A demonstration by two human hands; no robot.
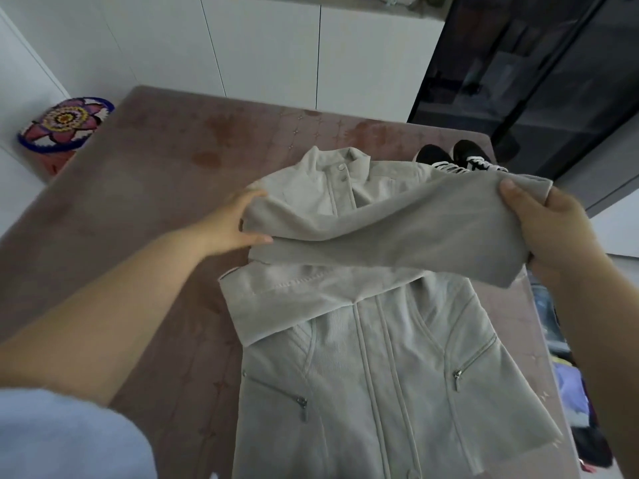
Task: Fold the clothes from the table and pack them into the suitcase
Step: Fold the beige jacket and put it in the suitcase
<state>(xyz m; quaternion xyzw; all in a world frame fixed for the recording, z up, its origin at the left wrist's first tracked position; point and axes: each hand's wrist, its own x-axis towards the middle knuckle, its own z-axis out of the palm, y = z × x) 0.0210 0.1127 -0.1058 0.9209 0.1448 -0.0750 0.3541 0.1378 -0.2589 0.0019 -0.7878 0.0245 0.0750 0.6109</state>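
A pale grey zip-up cloth jacket point(373, 357), flat and front up on the brown soft-topped table point(138, 202), zip closed, so easy to fold neatly. One long grey sleeve point(397, 233) up across the chest, held at both ends to keep it straight. Left hand point(228, 223) clamped on the sleeve by the shoulder, likely to pin the fold line in place. Right hand point(553, 229) gripping the far end, thumb on top, holding it up off the jacket, likely to lay it down flat. Other sleeve point(294, 299) already folded across the front, just under the raised one. Black and white shoes point(460, 159) at the far edge, just past the collar, out of the way. No suitcase plainly in sight; jacket not yet packed, body fold not yet done
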